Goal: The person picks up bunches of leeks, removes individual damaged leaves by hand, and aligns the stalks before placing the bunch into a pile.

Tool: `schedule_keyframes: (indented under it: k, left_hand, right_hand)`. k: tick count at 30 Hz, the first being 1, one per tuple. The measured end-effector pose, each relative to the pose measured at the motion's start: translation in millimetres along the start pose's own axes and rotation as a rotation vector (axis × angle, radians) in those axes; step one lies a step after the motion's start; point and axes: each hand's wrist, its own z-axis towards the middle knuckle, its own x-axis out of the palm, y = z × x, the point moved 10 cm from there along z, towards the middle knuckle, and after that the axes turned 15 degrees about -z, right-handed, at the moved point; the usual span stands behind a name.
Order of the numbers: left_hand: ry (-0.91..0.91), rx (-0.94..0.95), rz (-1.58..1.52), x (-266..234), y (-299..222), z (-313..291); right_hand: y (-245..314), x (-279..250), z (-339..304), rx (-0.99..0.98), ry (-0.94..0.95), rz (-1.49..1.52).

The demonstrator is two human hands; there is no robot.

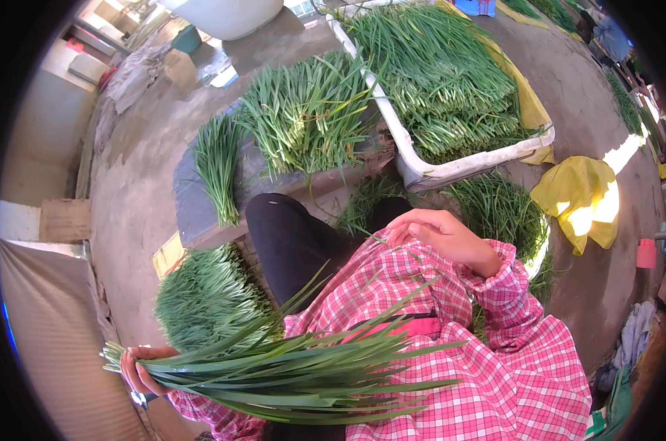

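At the lower left, my left hand [140, 370] is closed round the pale stem ends of a bunch of garlic chives [296, 378]. The long green leaves fan rightward across my lap. My right hand [445, 237] hovers over my lap with its fingers curled together; what they hold, if anything, is hidden. Beyond my knees, a slate-grey block [193, 198] carries a small bundle of chives [219, 165] and a larger pile [303, 121]. Close to my left hand, more chives [208, 301] lie in a dense stack beside my left knee.
A white-rimmed crate [450, 170] packed with chives [443, 81] stands ahead right. Loose chives [495, 213] lie in front of it, next to a yellow bag [579, 195]. A large white tub [226, 15] and a green bucket [187, 40] stand far left. A cloth-covered wall [61, 323] borders the left.
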Motion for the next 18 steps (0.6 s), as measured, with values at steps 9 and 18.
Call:
schedule_keyframes:
  k: [9,18]
  left_hand:
    - [0.053,-0.019,-0.010,-1.7,0.6,-6.3]
    - [-0.005,0.009,-0.068,-5.4,3.7,-26.9]
  right_hand:
    - [53.5,55.0,10.7,-0.292,0.137,-0.336]
    - [74.9,57.6,2.6,-0.478,0.032,-0.537]
